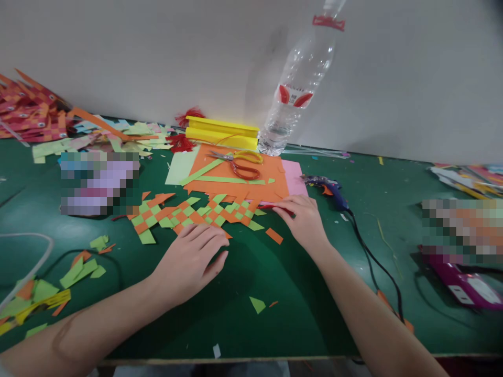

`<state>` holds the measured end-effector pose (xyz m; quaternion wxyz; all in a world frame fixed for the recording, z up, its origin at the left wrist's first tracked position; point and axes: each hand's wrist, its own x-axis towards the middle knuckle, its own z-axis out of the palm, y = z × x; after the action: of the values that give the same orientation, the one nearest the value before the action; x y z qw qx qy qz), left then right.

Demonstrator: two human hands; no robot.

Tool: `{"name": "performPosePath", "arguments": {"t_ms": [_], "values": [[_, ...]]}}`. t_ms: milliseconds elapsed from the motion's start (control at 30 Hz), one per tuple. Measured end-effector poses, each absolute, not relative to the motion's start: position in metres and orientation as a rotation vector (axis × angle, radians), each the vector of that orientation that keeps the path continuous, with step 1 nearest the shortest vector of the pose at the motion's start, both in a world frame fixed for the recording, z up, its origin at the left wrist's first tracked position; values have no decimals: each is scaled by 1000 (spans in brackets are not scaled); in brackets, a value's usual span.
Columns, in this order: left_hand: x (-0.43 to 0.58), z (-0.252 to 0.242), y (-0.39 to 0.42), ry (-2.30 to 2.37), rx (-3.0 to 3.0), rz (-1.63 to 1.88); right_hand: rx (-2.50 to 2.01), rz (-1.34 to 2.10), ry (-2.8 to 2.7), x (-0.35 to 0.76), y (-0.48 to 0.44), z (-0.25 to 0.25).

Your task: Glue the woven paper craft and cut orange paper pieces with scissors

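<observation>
The left hand (194, 256) lay flat, palm down, fingers together and extended, its fingertips resting on the lower edge of the woven paper strip (192, 212); it clasped nothing. The right hand (302, 217) was likewise flat and unclenched, fingers pointing left, pressing on the right end of the same weave where it met the orange paper sheet (243, 175). The woven paper strip, a checker of orange and light green bands, ran across the green table (251, 272) from left of centre to the right hand, loose band ends sticking out along both its edges.

On the orange paper sheet lay scissors (238, 162) with one yellow and one red handle, and two cut green strips (220, 175). A pink sheet (295, 178) showed beneath its right side, a pale green sheet (179, 166) beneath its left. Behind stood a clear plastic bottle (298, 84) against the wall, beside a yellow folded paper stack (222, 133). A glue gun (328, 187) with a black cable lay just right of the right hand. Paper offcuts (78, 269) were scattered at lower left, and a pile of finished woven pieces (27, 112) sat at far left
</observation>
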<state>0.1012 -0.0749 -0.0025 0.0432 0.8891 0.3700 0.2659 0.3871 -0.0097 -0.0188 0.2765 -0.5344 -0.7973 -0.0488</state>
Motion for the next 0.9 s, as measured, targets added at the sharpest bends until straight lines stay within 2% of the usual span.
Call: {"name": "performPosePath", "arguments": {"t_ms": [900], "values": [[101, -6, -76, 1065, 2689, 757, -1455, -209, -2190, 389, -6, -25]]}}
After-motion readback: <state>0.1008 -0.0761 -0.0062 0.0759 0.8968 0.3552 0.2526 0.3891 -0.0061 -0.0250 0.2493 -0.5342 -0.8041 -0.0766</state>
